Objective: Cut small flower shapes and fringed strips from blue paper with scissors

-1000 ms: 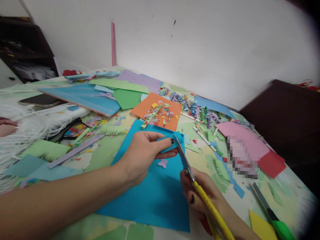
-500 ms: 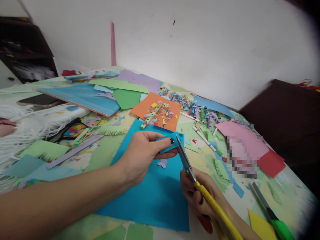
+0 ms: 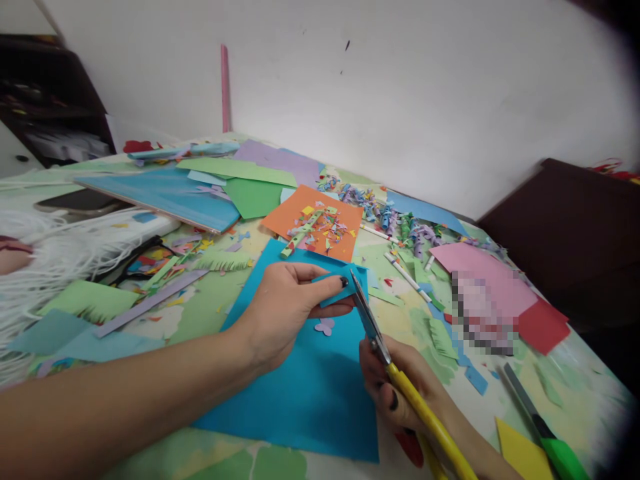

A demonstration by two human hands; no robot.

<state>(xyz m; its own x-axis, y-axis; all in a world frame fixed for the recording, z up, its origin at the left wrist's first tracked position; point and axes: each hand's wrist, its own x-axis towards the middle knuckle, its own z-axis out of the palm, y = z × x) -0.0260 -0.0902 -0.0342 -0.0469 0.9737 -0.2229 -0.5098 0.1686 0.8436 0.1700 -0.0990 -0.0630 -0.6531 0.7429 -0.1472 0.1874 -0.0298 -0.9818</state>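
Between thumb and fingers, my left hand (image 3: pixel 285 303) pinches a small piece of blue paper (image 3: pixel 333 287). My right hand (image 3: pixel 395 380) is closed around the yellow handles of a pair of scissors (image 3: pixel 373 323), whose blade tips meet the right end of that piece. Both hands are above a larger blue sheet (image 3: pixel 300 400) lying on the table. A small lilac paper cutout (image 3: pixel 325 327) rests on this sheet, just below my left fingers. Part of the scissors' handles is hidden by my right hand.
An orange sheet (image 3: pixel 290 213) with paper scraps lies behind the hands. Green-handled scissors (image 3: pixel 560 460) and yellow paper (image 3: pixel 520 450) are at the lower right. White markers (image 3: pixel 407 277), pink paper (image 3: pixel 495 273), white yarn (image 3: pixel 25 300) and a phone (image 3: pixel 77 201) surround the work.
My right hand and the scissors have shifted very slightly to the left, the handles moving most. My left hand stays in place, still pinching the blue piece.
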